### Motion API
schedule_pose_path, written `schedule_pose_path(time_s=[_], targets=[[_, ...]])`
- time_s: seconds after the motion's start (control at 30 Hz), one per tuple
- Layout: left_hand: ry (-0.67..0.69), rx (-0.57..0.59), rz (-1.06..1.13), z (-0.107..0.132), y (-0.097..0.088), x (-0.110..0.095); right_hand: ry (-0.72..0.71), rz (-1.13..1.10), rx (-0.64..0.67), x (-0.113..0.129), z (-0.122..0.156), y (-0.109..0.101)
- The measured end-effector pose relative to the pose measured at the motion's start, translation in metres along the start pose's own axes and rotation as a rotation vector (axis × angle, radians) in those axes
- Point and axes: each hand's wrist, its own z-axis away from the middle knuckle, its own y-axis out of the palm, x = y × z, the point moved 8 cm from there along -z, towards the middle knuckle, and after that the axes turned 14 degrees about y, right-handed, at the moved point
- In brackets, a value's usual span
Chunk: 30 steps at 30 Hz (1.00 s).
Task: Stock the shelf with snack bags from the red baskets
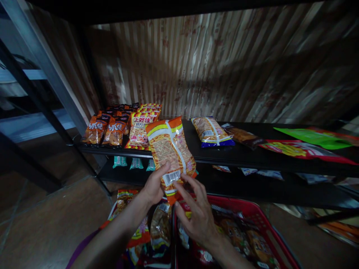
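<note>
Tilted up in front of the shelf is an orange snack bag point(168, 145), its back with the barcode and printed text facing me. My left hand point(155, 185) grips its lower left side, the thumb lying across the front beside the barcode; the fingers behind are hidden. My right hand point(198, 211) has its fingers spread, with fingertips at the bag's lower right near the barcode and the thumb by the bottom edge. Beneath my hands, a red basket point(276, 233) holds several packaged snacks. More snack bags point(161, 226) lie to its left, under my left forearm.
The black shelf point(244, 160) carries upright orange-and-black bags point(115, 130) and red-and-yellow bags point(139, 129) at left. A blue-edged bag point(211, 131), a brown bag point(244, 136), a red bag point(303, 149) and a green bag point(316, 137) lie further right. A lower shelf holds teal packets point(136, 163).
</note>
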Motion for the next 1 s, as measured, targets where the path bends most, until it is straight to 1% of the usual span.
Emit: schedule_pose_path(time_s=[0.07, 0.13, 0.17, 0.23, 0.27, 0.33, 0.37, 0.4, 0.47, 0.57, 0.63, 0.7, 0.77, 0.83, 0.9, 1.0], targets=[[-0.074, 0.002, 0.011, 0.0, -0.007, 0.003, 0.038, -0.056, 0.013, -0.007, -0.003, -0.005], [-0.118, 0.04, 0.01, 0.001, -0.01, 0.005, 0.158, -0.129, -0.057, -0.023, -0.01, -0.015], [-0.137, 0.056, 0.011, 0.001, -0.011, 0.006, 0.254, -0.195, -0.107, -0.035, -0.013, -0.021], [-0.172, 0.075, 0.029, 0.002, -0.013, 0.011, 0.516, -0.411, -0.159, -0.063, -0.017, -0.024], [-0.193, 0.086, 0.043, 0.003, -0.014, 0.014, 0.657, -0.558, -0.15, -0.076, -0.017, -0.02], [-0.225, 0.108, 0.07, 0.003, -0.013, 0.018, 0.903, -0.874, -0.044, -0.092, -0.014, -0.003], [-0.238, 0.117, 0.078, 0.003, -0.013, 0.02, 0.989, -1.013, 0.028, -0.093, -0.012, 0.007], [-0.247, 0.122, 0.082, 0.003, -0.012, 0.021, 1.043, -1.126, 0.102, -0.091, -0.011, 0.015], [-0.264, 0.121, 0.076, 0.002, -0.012, 0.022, 1.089, -1.268, 0.21, -0.085, -0.01, 0.024], [-0.267, 0.106, 0.007, 0.0, -0.016, 0.022, 1.117, -1.338, 0.251, -0.083, -0.007, 0.027], [-0.192, 0.072, -0.091, -0.004, -0.021, 0.018, 1.141, -1.341, 0.23, -0.086, -0.005, 0.027], [-0.067, 0.025, -0.189, -0.008, -0.025, 0.009, 1.159, -1.319, 0.198, -0.092, -0.003, 0.027], [0.06, -0.001, -0.227, -0.01, -0.024, 0.0, 1.16, -1.285, 0.175, -0.096, -0.002, 0.027], [0.165, -0.009, -0.21, -0.011, -0.019, -0.01, 1.143, -1.261, 0.176, -0.097, -0.003, 0.029], [0.225, -0.024, -0.187, -0.011, -0.015, -0.016, 1.116, -1.25, 0.195, -0.095, -0.004, 0.03], [0.238, -0.065, -0.19, -0.011, -0.015, -0.02, 1.076, -1.212, 0.253, -0.091, -0.005, 0.029]])
